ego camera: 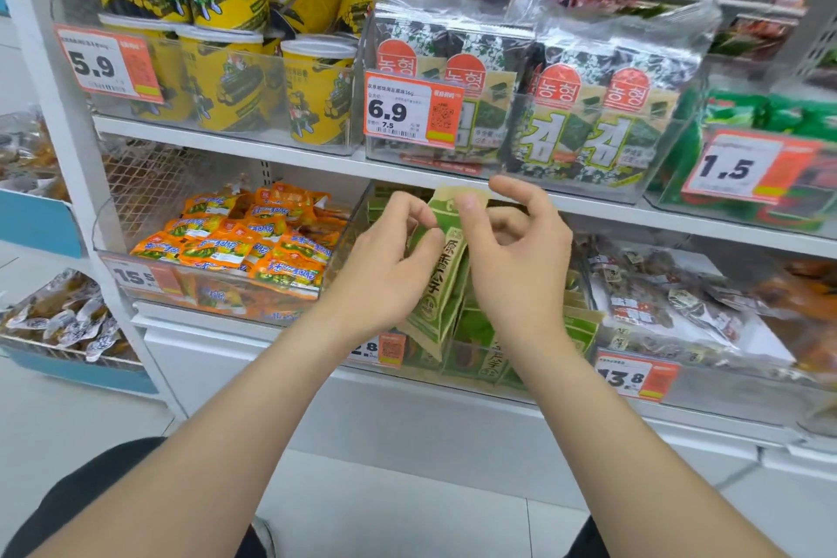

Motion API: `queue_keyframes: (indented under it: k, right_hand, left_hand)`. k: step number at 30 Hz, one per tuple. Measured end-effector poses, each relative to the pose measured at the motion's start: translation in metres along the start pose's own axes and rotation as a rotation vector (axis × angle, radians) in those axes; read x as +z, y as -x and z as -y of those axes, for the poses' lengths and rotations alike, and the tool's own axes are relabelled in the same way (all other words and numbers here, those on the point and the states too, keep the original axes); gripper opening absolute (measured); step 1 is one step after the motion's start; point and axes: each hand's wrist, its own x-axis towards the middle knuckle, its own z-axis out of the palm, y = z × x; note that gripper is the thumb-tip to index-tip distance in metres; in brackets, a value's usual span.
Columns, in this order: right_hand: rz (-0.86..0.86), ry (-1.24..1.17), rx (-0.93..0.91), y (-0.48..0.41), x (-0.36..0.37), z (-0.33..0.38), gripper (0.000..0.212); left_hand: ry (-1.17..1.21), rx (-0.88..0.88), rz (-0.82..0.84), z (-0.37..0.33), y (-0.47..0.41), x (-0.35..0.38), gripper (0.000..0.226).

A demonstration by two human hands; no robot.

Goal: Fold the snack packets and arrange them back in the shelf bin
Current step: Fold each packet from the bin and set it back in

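Head view of a shop shelf, with a green snack packet (441, 281) held upright in the air between both hands, just in front of the clear shelf bin (584, 313) on the lower shelf, where more green packets (480, 335) of the same kind stand in a row. The packet looks like a thin paper-and-film pouch: probably light, soft enough to crease along its top flap, and liable to crumple or slip if gripped by its flat faces alone. The pale top edge, and the side seams just below it, seem the sensible places to take hold, since the fold must run across that flap. The left hand (392, 258) is partly curled, its thumb and first fingers pinching the packet's upper left edge; the wrist is bent slightly inward and the forearm rises from the lower left. The right hand (516, 249) presses its thumb against the top flap near the centre, while its forefinger is lifted clear above and the other fingers are loosely curled behind; how firmly it grips cannot be told. Both forearms converge on the packet. To the left lies a bin of orange packets (240, 240); above stand seaweed packs (589, 104) and yellow tubs (217, 73).
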Motion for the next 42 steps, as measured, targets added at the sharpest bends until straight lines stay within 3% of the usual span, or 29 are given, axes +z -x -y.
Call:
queue_keyframes:
  k: [2,6,11,14,17,22,31,35,36,39,42]
  right_hand:
    - [0.047,-0.157,0.066,-0.002,-0.002,0.0,0.02]
    - [0.165,-0.23,0.027,-0.001,-0.008,-0.002,0.011]
    - [0.182,-0.288,0.048,0.001,-0.012,-0.002,0.013]
    - [0.168,-0.319,0.133,0.0,-0.014,-0.004,0.015]
    - [0.187,-0.379,0.255,0.0,-0.014,-0.007,0.013]
    - [0.23,-0.501,0.444,-0.002,-0.015,-0.001,0.021]
    - [0.266,-0.35,0.272,-0.002,-0.012,-0.002,0.022]
    - [0.364,-0.268,0.126,0.002,-0.016,0.003,0.008]
    - [0.422,-0.222,0.114,0.004,-0.016,0.003,0.015]
    - [0.573,-0.063,0.16,0.01,-0.014,0.0,0.033]
    - [0.519,-0.156,0.249,0.014,-0.013,0.002,0.025]
  left_hand:
    - [0.139,-0.056,0.013,-0.005,-0.002,0.006,0.008]
    - [0.43,-0.199,-0.005,-0.018,-0.007,0.013,0.026]
    - [0.623,-0.219,0.001,-0.02,-0.008,0.017,0.047]
    - [0.596,-0.173,0.048,-0.024,-0.006,0.017,0.058]
    - [0.569,-0.142,0.047,-0.025,-0.005,0.019,0.051]
    - [0.653,-0.162,0.082,-0.024,-0.002,0.014,0.013]
    - [0.726,-0.194,0.098,-0.022,0.0,0.003,0.013]
    - [0.776,-0.229,-0.041,-0.022,-0.002,-0.001,0.017]
    - [0.797,-0.244,-0.083,-0.022,-0.003,-0.002,0.021]
    - [0.845,-0.27,-0.173,-0.019,-0.006,-0.007,0.033]
    - [0.828,-0.252,-0.155,-0.019,-0.005,-0.012,0.035]
